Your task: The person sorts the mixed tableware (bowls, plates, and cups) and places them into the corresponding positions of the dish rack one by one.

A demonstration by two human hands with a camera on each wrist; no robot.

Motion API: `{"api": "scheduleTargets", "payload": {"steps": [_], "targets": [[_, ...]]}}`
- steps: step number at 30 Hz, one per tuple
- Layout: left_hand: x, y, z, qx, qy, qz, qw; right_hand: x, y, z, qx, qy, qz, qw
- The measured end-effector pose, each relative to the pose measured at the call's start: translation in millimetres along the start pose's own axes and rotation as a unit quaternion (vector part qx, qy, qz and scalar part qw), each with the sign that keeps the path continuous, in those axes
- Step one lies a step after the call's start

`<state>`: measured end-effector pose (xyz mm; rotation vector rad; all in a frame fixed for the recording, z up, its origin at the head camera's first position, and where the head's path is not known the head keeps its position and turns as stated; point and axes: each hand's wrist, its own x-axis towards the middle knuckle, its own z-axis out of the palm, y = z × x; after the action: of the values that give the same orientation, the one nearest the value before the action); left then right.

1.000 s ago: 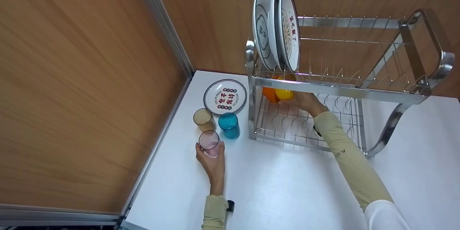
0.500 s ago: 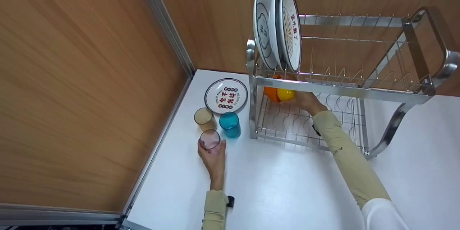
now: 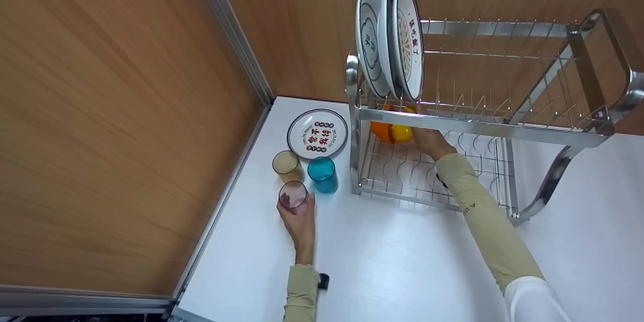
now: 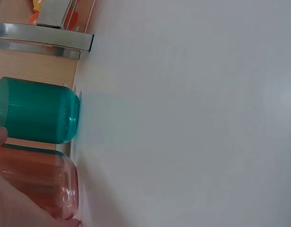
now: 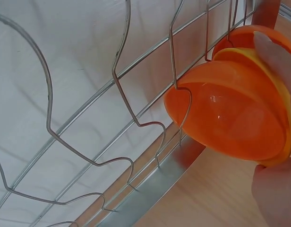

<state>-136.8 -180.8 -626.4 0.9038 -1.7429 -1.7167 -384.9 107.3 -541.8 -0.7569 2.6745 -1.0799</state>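
My left hand (image 3: 300,231) grips a pink-tinted glass (image 3: 293,194) standing upright on the white table. Right behind it are an amber glass (image 3: 287,166) and a teal glass (image 3: 322,173); the left wrist view shows the teal one (image 4: 39,111) close beside the pink one (image 4: 41,179). My right hand (image 3: 430,143) reaches into the lower tier of a metal dish rack (image 3: 453,123), holding a yellow bowl (image 3: 401,133) nested with an orange bowl (image 5: 230,118). Another orange bowl (image 5: 244,35) shows behind them. The rack's upper bar partly hides the right fingers in the head view.
Three plates (image 3: 407,40) stand on edge at the left of the rack's upper tier. A patterned plate (image 3: 317,133) lies near the table's back left corner. Wood panels (image 3: 126,110) close off the left and back. Bent wire dividers (image 5: 119,80) line the lower tier.
My left hand has moved slightly forward, further up around the pink glass. My right arm has shifted slightly left in the rack, still with the bowls. The glasses and plates stay in place.
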Motion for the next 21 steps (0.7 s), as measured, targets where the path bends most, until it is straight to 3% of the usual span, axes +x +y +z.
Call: {"api": "scheduleTargets", "payload": {"steps": [4, 9, 17, 21], "targets": [[-3.9, -0.3, -1.8, -0.012, 0.001, 0.018, 0.9998, 2.4, 1.3, 3.3, 0.031, 0.004, -0.022, 0.9993], [-9.9, 0.5, -4.5, -0.010, 0.006, 0.010, 0.9999, 6.7, 3.9, 7.0, 0.042, 0.030, -0.046, 0.9976], [-14.9, 6.2, -5.9, -0.021, -0.004, 0.017, 0.9996, 12.6, 4.2, 12.9, -0.015, 0.065, -0.062, 0.9958], [-15.0, 6.6, -6.0, -0.019, -0.003, 0.016, 0.9997, 13.3, 0.8, 15.2, 0.000, 0.066, -0.049, 0.9966]]}}
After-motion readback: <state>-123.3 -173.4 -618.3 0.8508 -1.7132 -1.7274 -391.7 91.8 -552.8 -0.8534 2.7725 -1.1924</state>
